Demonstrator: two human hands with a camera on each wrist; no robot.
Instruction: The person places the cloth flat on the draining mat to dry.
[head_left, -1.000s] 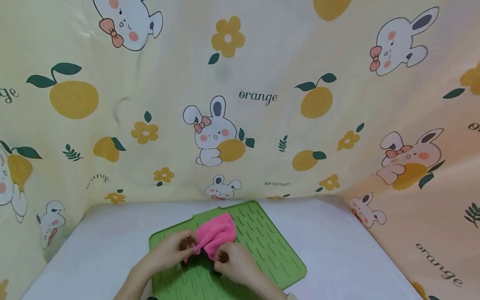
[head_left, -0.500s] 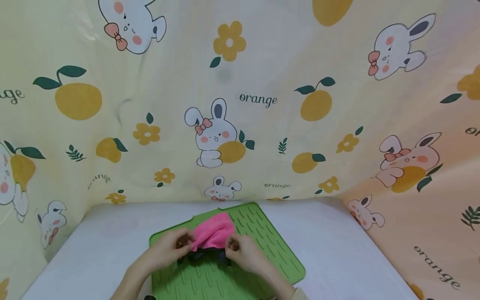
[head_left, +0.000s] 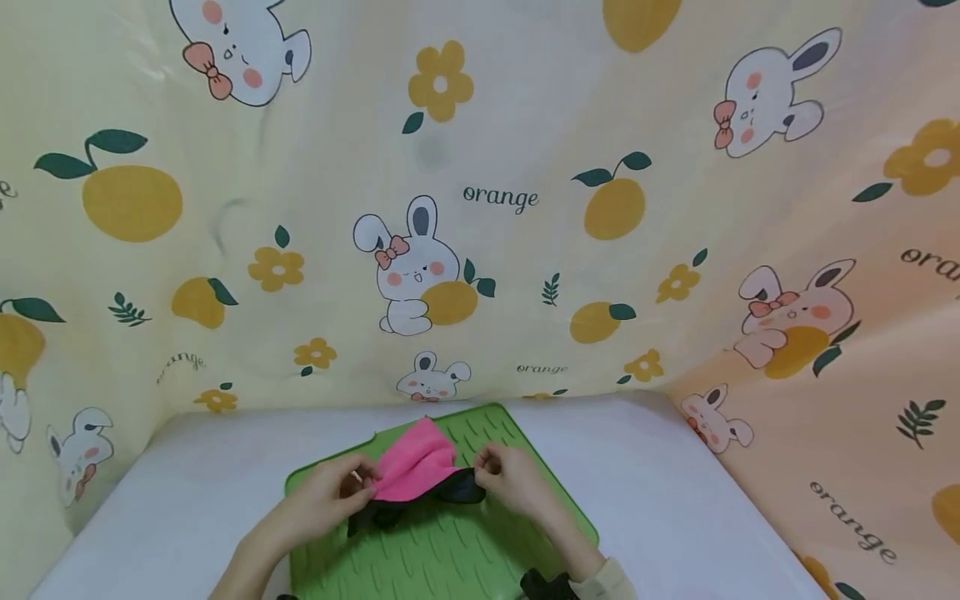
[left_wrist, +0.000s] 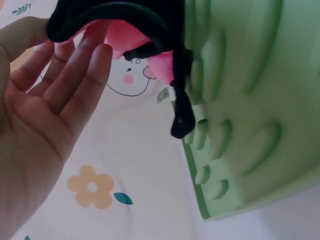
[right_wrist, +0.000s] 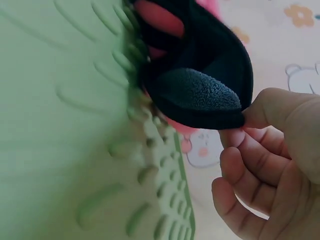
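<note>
A pink cloth piece with black trim [head_left: 416, 467] is held up over a green mat; its exact kind is unclear. My left hand [head_left: 330, 493] pinches its left corner between thumb and fingers. At the right corner, my right hand [head_left: 512, 482] pinches the black edge, with the other fingers loosely bent in the right wrist view. That view shows the black edge spread into an opening, with a grey fuzzy patch [right_wrist: 197, 91] inside. A narrow black strap [left_wrist: 183, 119] dangles below the cloth in the left wrist view.
The green mat [head_left: 450, 554], with raised ridges and a rim, lies slantwise on the white table [head_left: 217, 475]. Behind and beside it hangs a cream sheet [head_left: 510, 267] printed with rabbits and oranges. A dark object [head_left: 547, 585] shows beside the right wrist.
My right hand has moved right and slightly up, drawing the black edge out sideways, so the cloth is spread wider. My left hand keeps its pinch. The head view has shifted slightly.
</note>
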